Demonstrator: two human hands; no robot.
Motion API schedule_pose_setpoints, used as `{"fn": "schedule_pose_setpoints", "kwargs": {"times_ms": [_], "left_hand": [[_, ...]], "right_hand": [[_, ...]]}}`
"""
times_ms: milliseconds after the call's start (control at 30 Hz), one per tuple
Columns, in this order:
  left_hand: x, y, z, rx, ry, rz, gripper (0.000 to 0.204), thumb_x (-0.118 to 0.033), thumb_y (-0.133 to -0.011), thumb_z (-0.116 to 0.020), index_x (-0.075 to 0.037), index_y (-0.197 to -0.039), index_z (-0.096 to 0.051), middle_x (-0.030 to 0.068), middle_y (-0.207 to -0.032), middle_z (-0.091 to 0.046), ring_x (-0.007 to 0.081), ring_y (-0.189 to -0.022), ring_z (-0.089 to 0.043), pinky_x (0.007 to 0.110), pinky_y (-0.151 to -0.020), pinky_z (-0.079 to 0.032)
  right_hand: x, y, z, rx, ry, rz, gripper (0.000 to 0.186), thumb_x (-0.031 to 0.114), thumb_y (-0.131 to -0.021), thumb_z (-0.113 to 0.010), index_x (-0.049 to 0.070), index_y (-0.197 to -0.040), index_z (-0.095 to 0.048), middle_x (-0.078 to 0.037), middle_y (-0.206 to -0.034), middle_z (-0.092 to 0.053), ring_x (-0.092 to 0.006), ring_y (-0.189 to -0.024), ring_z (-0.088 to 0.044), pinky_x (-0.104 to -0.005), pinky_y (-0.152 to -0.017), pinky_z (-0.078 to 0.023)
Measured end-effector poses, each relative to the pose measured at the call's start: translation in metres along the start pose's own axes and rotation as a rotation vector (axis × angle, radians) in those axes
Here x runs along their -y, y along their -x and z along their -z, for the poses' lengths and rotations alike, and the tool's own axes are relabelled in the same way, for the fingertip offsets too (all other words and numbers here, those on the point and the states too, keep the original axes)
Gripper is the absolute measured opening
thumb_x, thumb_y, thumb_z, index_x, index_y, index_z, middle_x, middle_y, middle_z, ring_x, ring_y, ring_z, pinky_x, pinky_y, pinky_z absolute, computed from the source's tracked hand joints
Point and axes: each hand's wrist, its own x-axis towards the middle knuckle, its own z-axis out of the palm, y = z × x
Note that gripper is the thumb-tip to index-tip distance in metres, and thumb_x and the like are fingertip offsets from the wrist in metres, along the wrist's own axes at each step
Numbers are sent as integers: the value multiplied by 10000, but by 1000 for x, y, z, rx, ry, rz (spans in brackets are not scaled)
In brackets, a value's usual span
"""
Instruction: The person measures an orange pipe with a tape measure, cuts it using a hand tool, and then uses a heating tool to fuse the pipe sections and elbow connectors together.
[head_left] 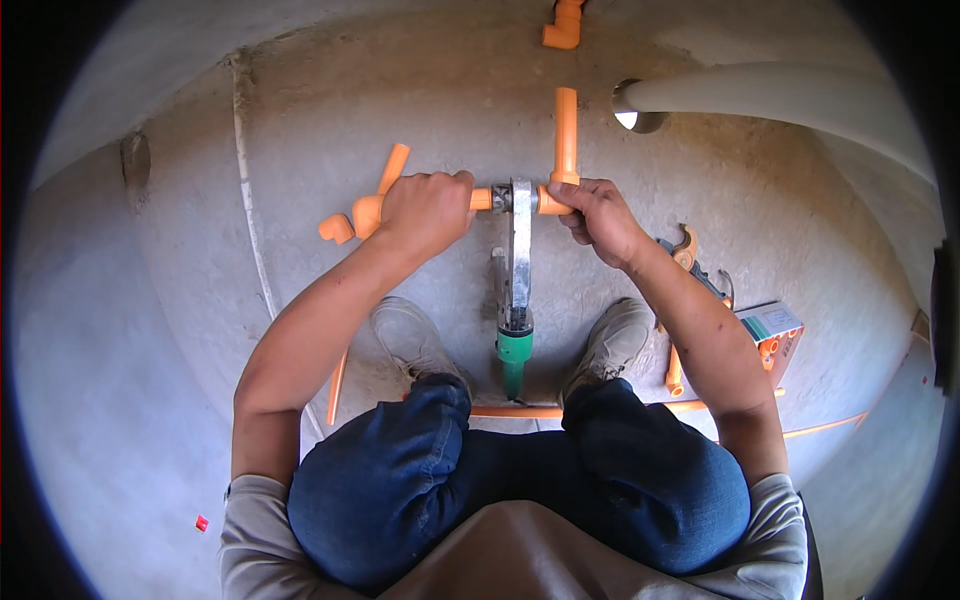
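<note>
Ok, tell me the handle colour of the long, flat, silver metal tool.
The tapered handle is green, shown best in the head view.

Orange pipe [566, 130], green tool handle [514, 348], silvery tool plate [521, 255], blue jeans [375, 490], beige-grey shoes [408, 335], grey floor [450, 285]

Okay, so what I've got down there on my feed is a dusty grey concrete floor [450, 285], with a pale strip [258, 250] running along it on the left. Two scuffed beige shoes [402, 332] are planted on it. There's a loose orange elbow [337, 229] lying way over left, plus a thin orange pipe [337, 388] near the left shoe. A longer orange pipe [518, 411] runs crosswise just behind the shoes. On the right I can see a dark-and-orange tool [686, 256], partly covered, then a short orange piece [674, 372] and a carton [768, 319] with orange fittings [768, 347] showing.
</note>
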Motion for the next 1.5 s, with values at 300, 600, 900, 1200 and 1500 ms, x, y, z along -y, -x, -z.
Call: {"fn": "schedule_pose_setpoints", "kwargs": {"times_ms": [300,600,900,1200,1500], "left_hand": [[5,3,-17,-217,-27,-42,161,-143,-790,-720,-48,-857,-609,150,-732,-682,344,-685,-699,461,-595,-552],[10,-9,13,128,109,-52,229,-250,-865,-714,-24,-884,-683,205,-769,-693,375,-756,-699,485,-695,-544],[27,-37,25,659,423,9,332,-310,-879,-730,16,-863,-664,174,-743,-652,267,-718,-642,425,-697,-485],[23,4,21,121,26,79,258,-252,-842,-734,-36,-978,-697,204,-870,-714,388,-854,-697,504,-770,-551],[-45,112,-8,629,500,-366,242,-319,-890,-712,-193,-1096,-723,159,-809,-716,394,-759,-695,507,-735,-550]], "right_hand": [[10,-5,4,11,-71,-235,308,414,-976,-668,113,-922,-639,57,-664,-398,-59,-538,-297,-245,-460,-226],[3,-1,15,111,206,66,371,395,-953,-739,35,-1021,-683,-17,-759,-594,-89,-653,-510,-263,-605,-434],[4,6,11,64,535,387,436,387,-963,-727,1,-1160,-677,-91,-991,-726,-149,-923,-636,-323,-866,-512],[3,-7,26,108,311,103,382,386,-935,-753,16,-1028,-728,10,-735,-561,-81,-620,-480,-255,-553,-399],[9,-1,17,113,-16,-115,322,383,-983,-694,63,-998,-659,20,-710,-491,-58,-558,-337,-243,-503,-290]]}}
